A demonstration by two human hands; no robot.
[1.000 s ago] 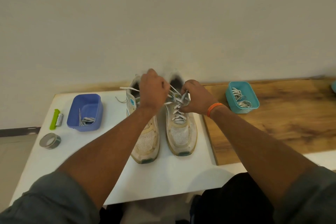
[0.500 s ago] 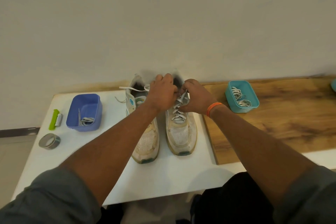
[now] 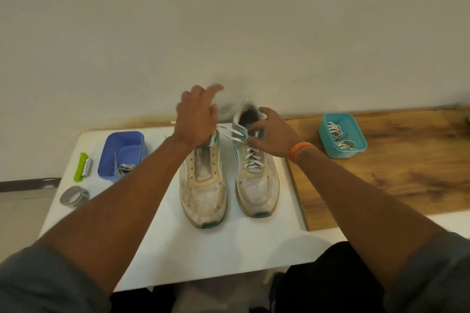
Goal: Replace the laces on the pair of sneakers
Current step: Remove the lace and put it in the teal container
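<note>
Having been working together at the top eyelets half a second ago, the left hand [image 3: 197, 119] is now lifted with fingers spread, while the lace [image 3: 235, 134] of the right sneaker [image 3: 256, 175] on the bench [image 3: 229, 249] is pinched by the right hand [image 3: 272, 134], suggesting tightening remains.

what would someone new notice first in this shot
The eye goes first to the pair of worn white sneakers, toes toward the camera on the white table: the right sneaker is laced, the left sneaker has bare eyelets. Above them, the right hand pinches the white lace at the laced shoe's collar, while the left hand hovers open. A teal basket of laces sits on the wooden board to the right.
</note>
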